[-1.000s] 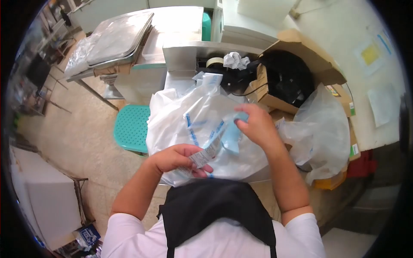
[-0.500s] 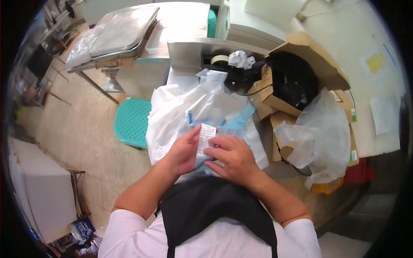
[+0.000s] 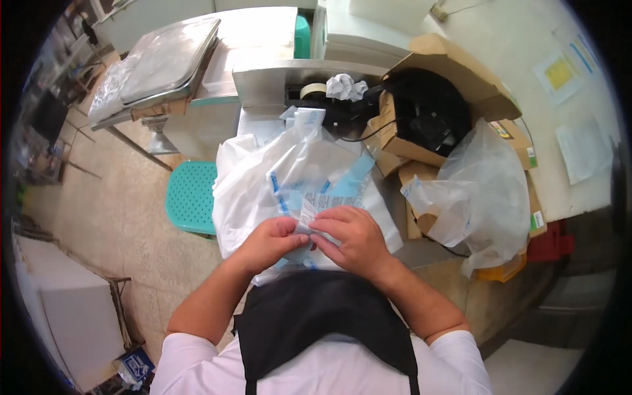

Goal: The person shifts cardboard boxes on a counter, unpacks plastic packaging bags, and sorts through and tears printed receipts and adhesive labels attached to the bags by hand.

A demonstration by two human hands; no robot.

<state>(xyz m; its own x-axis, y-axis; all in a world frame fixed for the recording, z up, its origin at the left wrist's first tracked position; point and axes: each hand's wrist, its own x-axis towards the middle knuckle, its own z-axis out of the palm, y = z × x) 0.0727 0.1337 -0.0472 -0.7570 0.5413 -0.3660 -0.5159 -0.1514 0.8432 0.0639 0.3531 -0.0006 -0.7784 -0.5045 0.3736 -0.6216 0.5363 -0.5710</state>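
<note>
Where fingers point(image 3: 331, 226) nearly meet, printed strip point(image 3: 307, 213) pinched between, white plastic point(image 3: 243, 187) beneath

This appears to be a commercial workroom, perhaps a packing or preparation area: shiny rectangular metal trays point(image 3: 168, 62), an open brown cardboard box point(image 3: 477, 72), white plastic sheeting with blue lettering point(image 3: 243, 181), a cream-coloured tape roll point(image 3: 313, 90), a black bib apron point(image 3: 322, 322) and beige floor tiles point(image 3: 145, 257).
</note>
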